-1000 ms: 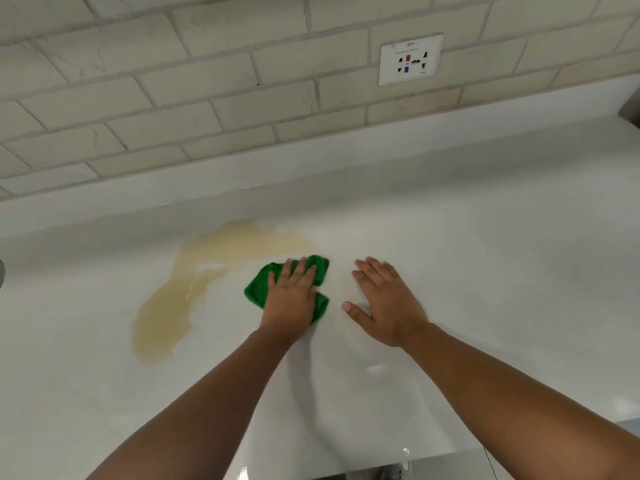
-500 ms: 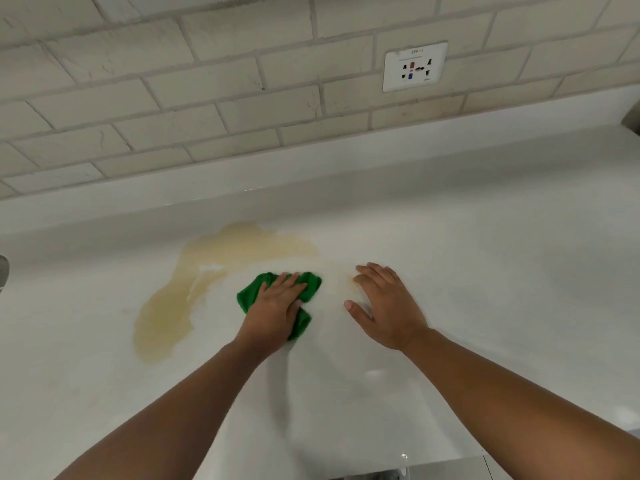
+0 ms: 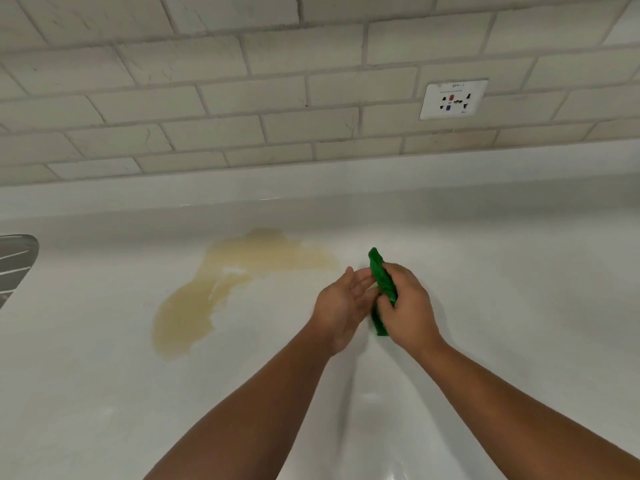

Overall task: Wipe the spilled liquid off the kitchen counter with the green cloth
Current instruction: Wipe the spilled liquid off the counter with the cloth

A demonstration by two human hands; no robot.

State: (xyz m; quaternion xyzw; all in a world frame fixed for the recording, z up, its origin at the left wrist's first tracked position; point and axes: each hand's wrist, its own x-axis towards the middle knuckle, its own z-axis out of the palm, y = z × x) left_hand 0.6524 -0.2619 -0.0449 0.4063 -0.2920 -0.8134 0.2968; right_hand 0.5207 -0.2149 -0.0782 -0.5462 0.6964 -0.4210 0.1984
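Observation:
A yellowish spill (image 3: pixel 221 289) spreads over the white counter (image 3: pixel 519 306), from near the back edge down to the left. The green cloth (image 3: pixel 381 282) is folded upright between my two hands, lifted off the surface, right of the spill. My right hand (image 3: pixel 408 306) is closed around the cloth's right side. My left hand (image 3: pixel 341 306) is held palm-up with its fingers apart, fingertips touching the cloth's left side. The cloth's lower end pokes out below my right hand.
A tiled wall (image 3: pixel 277 98) rises behind the counter, with a white power socket (image 3: pixel 453 99) at the upper right. A metallic object (image 3: pixel 14 261) shows at the left edge. My shadow falls on the counter between my forearms.
The cloth has left the counter: my left hand no longer presses it flat, and my right hand, which rested on the surface, now grips it upright. The camera view has shifted left.

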